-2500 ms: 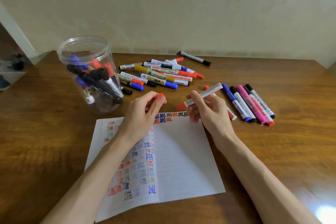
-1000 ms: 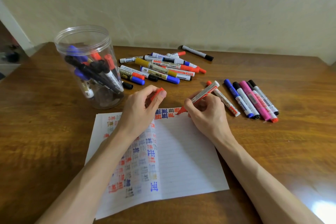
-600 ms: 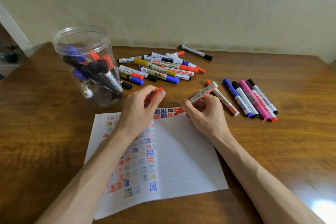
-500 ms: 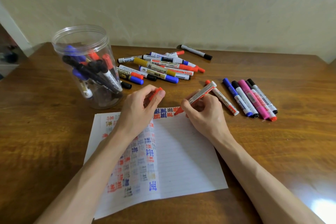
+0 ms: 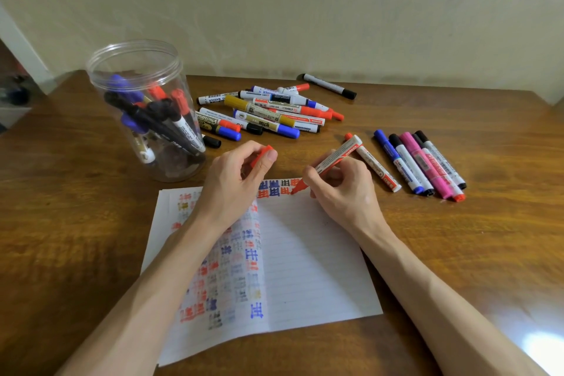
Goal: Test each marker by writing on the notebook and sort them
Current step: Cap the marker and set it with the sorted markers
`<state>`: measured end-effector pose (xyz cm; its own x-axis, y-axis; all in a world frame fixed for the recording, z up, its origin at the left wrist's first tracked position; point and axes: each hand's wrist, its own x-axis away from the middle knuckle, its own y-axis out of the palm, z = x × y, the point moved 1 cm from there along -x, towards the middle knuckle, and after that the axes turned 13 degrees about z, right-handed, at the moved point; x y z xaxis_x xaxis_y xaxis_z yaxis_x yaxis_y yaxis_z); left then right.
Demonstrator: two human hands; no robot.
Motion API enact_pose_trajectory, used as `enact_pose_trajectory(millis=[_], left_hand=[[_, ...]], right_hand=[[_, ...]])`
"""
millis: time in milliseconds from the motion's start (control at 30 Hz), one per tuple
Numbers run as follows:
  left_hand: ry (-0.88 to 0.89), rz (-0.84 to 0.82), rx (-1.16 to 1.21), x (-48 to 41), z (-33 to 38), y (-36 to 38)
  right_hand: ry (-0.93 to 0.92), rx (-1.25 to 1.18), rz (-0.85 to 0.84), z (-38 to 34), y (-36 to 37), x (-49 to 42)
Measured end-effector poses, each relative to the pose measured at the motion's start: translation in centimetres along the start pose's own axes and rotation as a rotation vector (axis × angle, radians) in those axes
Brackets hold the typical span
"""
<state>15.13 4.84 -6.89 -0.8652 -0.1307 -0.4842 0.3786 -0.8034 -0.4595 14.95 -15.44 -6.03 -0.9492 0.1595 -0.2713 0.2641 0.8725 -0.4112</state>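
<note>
clear jar upright, far left on tabletop, holds assorted markers. left grip pinches red cap; right grip clamps red marker, tip on notebook.

Your one camera sat on your head, facing forward and down over the table. It looked closely at your left hand and right hand, and its wide angle reached the far wall.
</note>
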Motion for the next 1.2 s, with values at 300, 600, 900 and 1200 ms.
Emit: enact_pose_trajectory(millis=[300, 600, 900, 1200], left_hand=[[-0.026, 0.003, 0.0, 0.04, 0.12, -0.1], [-0.032, 0.009, -0.013, 0.1, -0.06, -0.02], [-0.015, 0.031, -0.007, 0.1, 0.14, -0.05], [-0.007, 0.037, -0.018, 0.12, -0.07, -0.02]], right_hand=[[0.036, 0.02, 0.111, 0.16, -0.35, 0.06], [0.055, -0.043, 0.045, 0.05, -0.14, -0.2], [0.052, -0.038, 0.022, 0.18, -0.09, -0.19], [0.048, 0.013, -0.005, 0.43, 0.04, -0.31]])
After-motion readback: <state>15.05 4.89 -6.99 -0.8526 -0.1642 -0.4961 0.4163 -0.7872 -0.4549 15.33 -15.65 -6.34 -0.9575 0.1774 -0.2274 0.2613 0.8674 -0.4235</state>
